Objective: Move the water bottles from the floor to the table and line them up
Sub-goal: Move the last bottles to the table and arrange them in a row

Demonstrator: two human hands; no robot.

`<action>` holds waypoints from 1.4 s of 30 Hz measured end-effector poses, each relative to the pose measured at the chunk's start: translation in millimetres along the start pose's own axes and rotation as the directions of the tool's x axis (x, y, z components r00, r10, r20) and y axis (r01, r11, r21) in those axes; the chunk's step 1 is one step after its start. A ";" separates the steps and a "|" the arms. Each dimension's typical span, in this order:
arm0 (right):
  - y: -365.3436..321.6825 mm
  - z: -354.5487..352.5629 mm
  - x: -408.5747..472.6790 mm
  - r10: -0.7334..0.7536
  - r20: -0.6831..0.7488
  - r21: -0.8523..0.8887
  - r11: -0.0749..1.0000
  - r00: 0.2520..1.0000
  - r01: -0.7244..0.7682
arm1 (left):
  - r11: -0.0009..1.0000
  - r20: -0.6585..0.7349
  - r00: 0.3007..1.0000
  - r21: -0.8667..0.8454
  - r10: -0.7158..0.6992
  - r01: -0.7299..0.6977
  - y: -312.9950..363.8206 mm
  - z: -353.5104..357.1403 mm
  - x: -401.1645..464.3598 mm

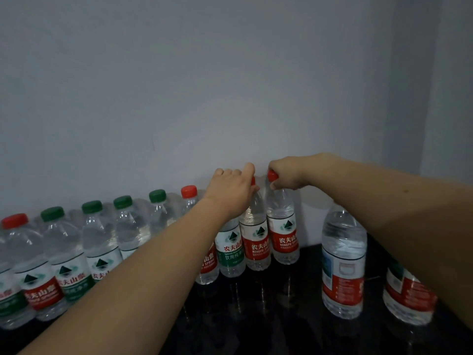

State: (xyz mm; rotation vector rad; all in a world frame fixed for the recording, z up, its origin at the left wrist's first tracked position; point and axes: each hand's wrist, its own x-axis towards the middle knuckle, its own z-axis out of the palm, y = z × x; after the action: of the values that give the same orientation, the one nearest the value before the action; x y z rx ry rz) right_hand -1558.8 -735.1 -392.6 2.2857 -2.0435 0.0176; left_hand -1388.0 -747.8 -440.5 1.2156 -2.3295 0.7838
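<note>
Bottles' (pixel 281 226) red caps sit gripped inside both hands' curled fingers (pixel 275 185).

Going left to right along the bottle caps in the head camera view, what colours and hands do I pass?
Red cap → four green caps → red cap → left hand → right hand gripping a red-capped bottle → bigger bottle.
</note>
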 end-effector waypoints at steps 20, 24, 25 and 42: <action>108.7 -18.6 -201.2 0.333 0.157 0.134 0.925 0.930 -0.354 | 0.939 0.404 0.911 -0.338 0.080 0.067 150.5 -121.6 -12.4; 113.8 -5.5 -201.6 0.296 0.054 0.228 0.926 0.954 -0.301 | 0.951 0.371 0.928 -0.299 0.039 0.079 154.5 -118.4 -9.3; 113.8 -4.3 -199.9 0.284 0.024 0.206 0.937 0.959 -0.283 | 0.951 0.373 0.927 -0.299 0.035 0.084 154.3 -116.4 -8.0; 117.5 9.2 -101.8 0.233 -0.200 0.230 0.955 0.952 -0.186 | 0.979 0.262 0.957 -0.187 0.127 -0.079 119.1 -59.5 60.6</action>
State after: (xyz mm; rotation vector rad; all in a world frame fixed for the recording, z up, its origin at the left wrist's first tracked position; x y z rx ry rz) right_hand -1687.4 -647.7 -402.0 2.0424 -2.2412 0.5033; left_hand -1515.1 -691.4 -395.2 1.1964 -2.6389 0.4531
